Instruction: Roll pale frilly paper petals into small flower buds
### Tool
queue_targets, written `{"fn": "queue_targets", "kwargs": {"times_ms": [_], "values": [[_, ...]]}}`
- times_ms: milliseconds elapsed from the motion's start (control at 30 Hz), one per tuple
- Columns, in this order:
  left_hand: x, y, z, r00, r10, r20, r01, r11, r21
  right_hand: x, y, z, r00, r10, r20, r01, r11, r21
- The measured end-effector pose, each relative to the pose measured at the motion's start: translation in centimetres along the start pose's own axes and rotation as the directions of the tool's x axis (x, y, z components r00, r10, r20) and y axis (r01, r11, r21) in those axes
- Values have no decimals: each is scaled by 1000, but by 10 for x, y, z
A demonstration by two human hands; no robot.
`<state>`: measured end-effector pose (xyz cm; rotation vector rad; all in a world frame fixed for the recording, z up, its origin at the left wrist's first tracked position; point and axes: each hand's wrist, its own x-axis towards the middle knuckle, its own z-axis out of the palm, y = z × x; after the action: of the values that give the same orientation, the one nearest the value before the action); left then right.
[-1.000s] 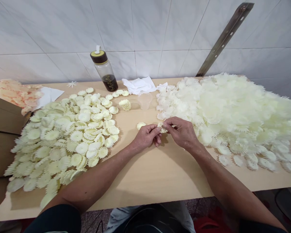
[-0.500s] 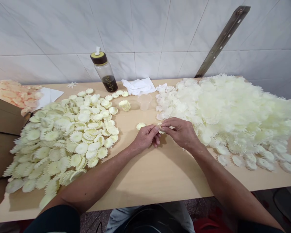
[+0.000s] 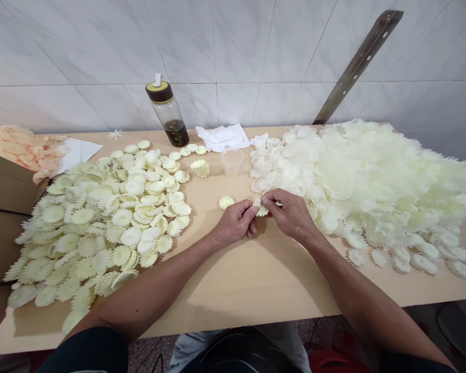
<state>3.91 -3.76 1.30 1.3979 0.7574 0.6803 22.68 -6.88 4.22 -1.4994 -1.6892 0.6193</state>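
Note:
Between both hands, just above the middle of the table, is a small pale-yellow flower-shaped piece [image 3: 261,209] with a toothed edge. My left hand [image 3: 236,220] pinches its left side between thumb and fingers. The fingers of my right hand [image 3: 286,211] close on its right side. Another such toothed piece [image 3: 226,202] lies on the table just beyond my left hand. To the left spreads a heap of cupped pale-yellow flower pieces [image 3: 132,236]. On the right rises a larger heap of thin, whitish toothed petal pieces [image 3: 365,171].
A bottle of dark liquid [image 3: 175,132] stands by the tiled wall, beside crumpled white tissue [image 3: 226,138] and a clear plastic cup [image 3: 232,161]. A short stack of flower pieces [image 3: 200,168] sits nearer. A metal slotted bar [image 3: 358,67] leans on the wall. A cardboard box [image 3: 8,207] borders the left.
My fingers have shifted slightly apart, so more of the flower piece shows between them. The heaps and other things stay where they were.

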Motion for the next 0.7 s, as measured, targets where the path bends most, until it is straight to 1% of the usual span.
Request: {"fn": "queue_targets", "kwargs": {"times_ms": [167, 333, 467, 567, 633, 667, 700], "values": [[-1, 0, 1, 1000, 19, -4, -19, 1000, 2, 1, -8, -4, 995, 96, -26, -94, 993, 72], [-1, 3, 1, 1000, -5, 1, 5, 999, -43, 0, -12, -6, 994, 110, -26, -108, 991, 77], [-3, 5, 0, 1000, 20, 5, -20, 1000, -8, 0, -10, -9, 991, 122, -64, -116, 989, 91], [-4, 4, 0, 999, 29, 13, -29, 1000, 12, 4, -3, -20, 964, 201, -175, -164, 965, 207], [-3, 1, -1, 1000, 20, 13, -19, 1000, -7, 8, 2, -28, 937, 242, -252, -148, 928, 342], [-3, 0, -1, 1000, 9, 11, -9, 1000, -26, 10, 4, -31, 935, 247, -254, -125, 902, 414], [-2, 0, -1, 1000, -5, 7, 5, 999, -48, 11, 6, -33, 941, 250, -229, -115, 870, 479]]}}
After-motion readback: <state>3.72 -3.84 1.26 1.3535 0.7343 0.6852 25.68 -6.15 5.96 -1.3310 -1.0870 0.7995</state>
